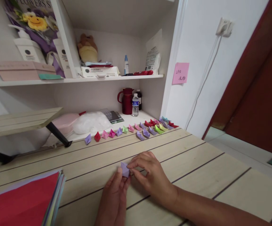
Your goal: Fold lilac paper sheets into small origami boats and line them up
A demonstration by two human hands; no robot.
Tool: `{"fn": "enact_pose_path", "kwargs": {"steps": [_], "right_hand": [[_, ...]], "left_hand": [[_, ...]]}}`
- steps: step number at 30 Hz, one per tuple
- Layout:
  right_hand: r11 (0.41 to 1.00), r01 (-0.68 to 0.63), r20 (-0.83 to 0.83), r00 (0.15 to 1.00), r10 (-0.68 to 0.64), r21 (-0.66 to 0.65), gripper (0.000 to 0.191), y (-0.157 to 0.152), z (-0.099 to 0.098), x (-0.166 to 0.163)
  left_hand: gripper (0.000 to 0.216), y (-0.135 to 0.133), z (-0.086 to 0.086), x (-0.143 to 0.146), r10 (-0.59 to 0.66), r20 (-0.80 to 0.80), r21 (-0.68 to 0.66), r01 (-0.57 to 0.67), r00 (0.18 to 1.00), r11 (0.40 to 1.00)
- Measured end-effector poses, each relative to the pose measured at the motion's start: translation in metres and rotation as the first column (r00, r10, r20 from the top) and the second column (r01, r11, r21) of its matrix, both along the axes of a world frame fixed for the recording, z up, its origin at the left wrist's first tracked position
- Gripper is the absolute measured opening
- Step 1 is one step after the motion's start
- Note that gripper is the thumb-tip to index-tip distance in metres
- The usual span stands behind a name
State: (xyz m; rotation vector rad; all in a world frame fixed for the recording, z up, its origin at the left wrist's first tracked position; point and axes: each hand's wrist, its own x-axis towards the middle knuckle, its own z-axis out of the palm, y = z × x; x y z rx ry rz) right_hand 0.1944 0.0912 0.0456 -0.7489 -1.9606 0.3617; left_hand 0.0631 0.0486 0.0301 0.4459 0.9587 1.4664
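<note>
A small piece of folded purple paper (124, 169) is held between my two hands, just above the wooden table (86, 175). My left hand (113, 197) pinches its lower left edge, thumb on the near face. From the right, my right hand (151, 174) grips its right edge between thumb and forefinger. Beyond my hands, small folded paper boats stand in rows along the table's far edge, among them a red boat (97, 136), a purple boat (88, 139) and a yellow-green boat (159, 129).
A stack of coloured paper with a red sheet (25, 201) on top lies at the left front. Behind the table are a raised wooden stand (20, 121), a plastic bag (91, 122), a dark red jug (127, 101) and a water bottle (135, 105), under a white shelf (107, 79).
</note>
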Motion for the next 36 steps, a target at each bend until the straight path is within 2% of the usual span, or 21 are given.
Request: {"fn": "enact_pose_path", "kwargs": {"steps": [4, 7, 8, 9, 11, 13, 14, 16, 18, 19, 22, 27, 33, 36], "right_hand": [[0.999, 0.025, 0.034, 0.999, -0.024, -0.024, 0.014, 0.005, 0.002, 0.004], [0.998, 0.059, 0.056, 0.997, -0.058, -0.026, 0.012, 0.009, 0.003, 0.008], [0.997, 0.073, 0.071, 0.995, -0.071, -0.026, 0.012, 0.011, 0.004, 0.010], [0.996, 0.085, 0.090, 0.992, -0.083, -0.026, 0.012, 0.012, 0.004, 0.011], [0.994, 0.108, 0.143, 0.984, -0.102, -0.030, 0.013, 0.013, 0.004, 0.012], [0.993, 0.113, 0.194, 0.975, -0.106, -0.024, 0.014, 0.012, 0.004, 0.012], [0.994, 0.105, 0.214, 0.972, -0.100, -0.014, 0.014, 0.011, 0.004, 0.011], [0.997, 0.077, 0.238, 0.968, -0.078, 0.013, 0.014, 0.009, 0.003, 0.011], [0.998, 0.047, 0.252, 0.966, -0.055, 0.039, 0.014, 0.007, 0.002, 0.010], [0.998, 0.036, 0.255, 0.966, -0.047, 0.047, 0.014, 0.006, 0.002, 0.010], [0.999, 0.021, 0.249, 0.968, -0.029, 0.035, 0.014, 0.004, 0.001, 0.009], [0.999, 0.022, 0.220, 0.975, -0.012, -0.042, 0.015, 0.004, 0.000, 0.006], [0.992, 0.037, 0.184, 0.983, -0.015, -0.119, 0.016, 0.007, -0.002, 0.004], [0.984, 0.017, 0.141, 0.990, 0.008, -0.178, 0.017, 0.007, -0.001, 0.003]], "left_hand": [[0.014, 0.001, 0.003, -0.005, 0.020, -0.122, -0.079, -0.029, 0.992, 0.996], [0.032, 0.002, 0.002, -0.011, 0.082, -0.329, -0.105, -0.123, 0.941, 0.987], [0.038, 0.003, 0.001, -0.013, 0.129, -0.404, -0.075, -0.173, 0.906, 0.982], [0.041, 0.003, 0.001, -0.014, 0.187, -0.488, -0.002, -0.215, 0.853, 0.977], [0.037, 0.003, -0.001, -0.017, 0.326, -0.640, 0.227, -0.235, 0.696, 0.945], [0.021, 0.004, -0.004, -0.018, 0.445, -0.751, 0.431, -0.150, 0.488, 0.890], [0.015, 0.004, -0.006, -0.019, 0.482, -0.784, 0.483, -0.103, 0.391, 0.870], [0.010, 0.003, -0.008, -0.019, 0.507, -0.826, 0.511, -0.051, 0.247, 0.858], [0.006, 0.003, -0.009, -0.018, 0.514, -0.843, 0.519, -0.007, 0.156, 0.855], [0.005, 0.002, -0.009, -0.018, 0.514, -0.846, 0.520, 0.010, 0.142, 0.854], [0.008, 0.000, -0.005, -0.016, 0.455, -0.863, 0.473, 0.037, 0.219, 0.880], [0.007, 0.001, -0.002, -0.015, 0.366, -0.858, 0.393, 0.003, 0.361, 0.919], [0.009, 0.005, -0.013, -0.016, 0.285, -0.787, 0.294, -0.074, 0.546, 0.953], [0.010, 0.005, -0.017, -0.016, 0.273, -0.755, 0.265, -0.104, 0.596, 0.959]]}}
